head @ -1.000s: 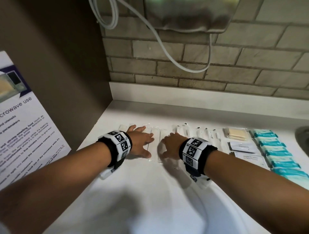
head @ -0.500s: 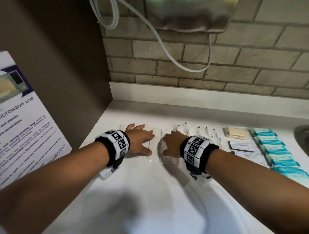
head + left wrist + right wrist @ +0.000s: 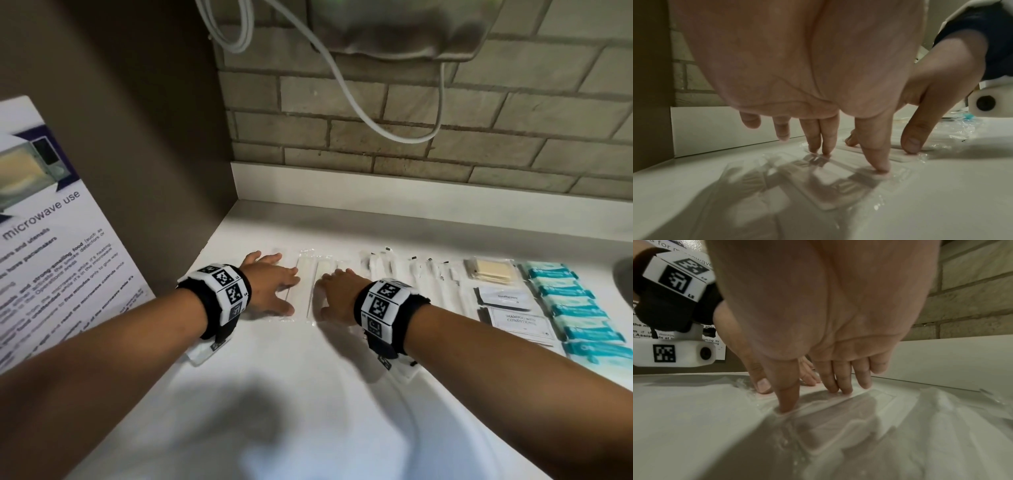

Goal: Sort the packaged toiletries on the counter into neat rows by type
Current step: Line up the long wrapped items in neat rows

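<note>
Clear-wrapped white combs [image 3: 310, 284] lie side by side on the white counter [image 3: 308, 377]. My left hand [image 3: 270, 286] lies flat on the left packets, straight fingertips [image 3: 880, 165] pressing a comb packet [image 3: 838, 183]. Beside it my right hand [image 3: 337, 293] presses the neighbouring packet [image 3: 840, 415] with thumb and fingertips [image 3: 787, 402]. To the right lie wrapped toothbrushes [image 3: 418, 277], a tan packet [image 3: 491, 275], white sachets [image 3: 520, 320] and a column of teal packets [image 3: 575, 308].
A brown side wall [image 3: 137, 154] with a microwave notice [image 3: 44, 246] closes the left. A brick backsplash [image 3: 445, 137] rises behind, with a wall unit [image 3: 397, 27] and white cable [image 3: 342, 85] overhead. A sink rim [image 3: 625, 277] shows at far right.
Both hands have stayed on the comb packets, shifting slightly away from me. Nothing was lifted or let go.
</note>
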The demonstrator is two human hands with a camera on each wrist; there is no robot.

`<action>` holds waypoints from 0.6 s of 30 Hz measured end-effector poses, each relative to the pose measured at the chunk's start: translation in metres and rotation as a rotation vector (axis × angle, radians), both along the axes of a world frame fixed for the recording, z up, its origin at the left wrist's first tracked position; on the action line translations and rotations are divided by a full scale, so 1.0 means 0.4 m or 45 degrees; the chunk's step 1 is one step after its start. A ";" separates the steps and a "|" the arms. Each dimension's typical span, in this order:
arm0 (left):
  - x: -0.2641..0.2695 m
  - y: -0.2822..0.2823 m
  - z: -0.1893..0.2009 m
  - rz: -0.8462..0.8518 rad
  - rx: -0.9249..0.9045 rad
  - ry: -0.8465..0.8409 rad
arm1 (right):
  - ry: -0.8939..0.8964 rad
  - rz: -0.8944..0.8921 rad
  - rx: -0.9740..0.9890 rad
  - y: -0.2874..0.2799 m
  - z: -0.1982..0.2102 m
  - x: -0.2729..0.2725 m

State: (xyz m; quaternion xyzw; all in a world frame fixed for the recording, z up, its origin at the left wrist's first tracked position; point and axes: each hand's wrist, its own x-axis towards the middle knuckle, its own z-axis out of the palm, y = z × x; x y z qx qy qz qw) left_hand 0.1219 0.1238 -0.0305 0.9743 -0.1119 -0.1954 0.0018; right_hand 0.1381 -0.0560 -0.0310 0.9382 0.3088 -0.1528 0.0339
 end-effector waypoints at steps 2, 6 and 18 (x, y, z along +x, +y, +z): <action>-0.001 0.000 0.000 0.003 -0.001 0.002 | 0.014 -0.001 0.006 0.000 0.001 0.002; -0.001 0.001 0.012 0.011 -0.034 -0.007 | -0.009 -0.002 -0.028 -0.002 0.007 -0.001; -0.026 0.085 0.009 0.092 0.005 0.009 | -0.042 0.066 -0.093 0.108 0.007 -0.014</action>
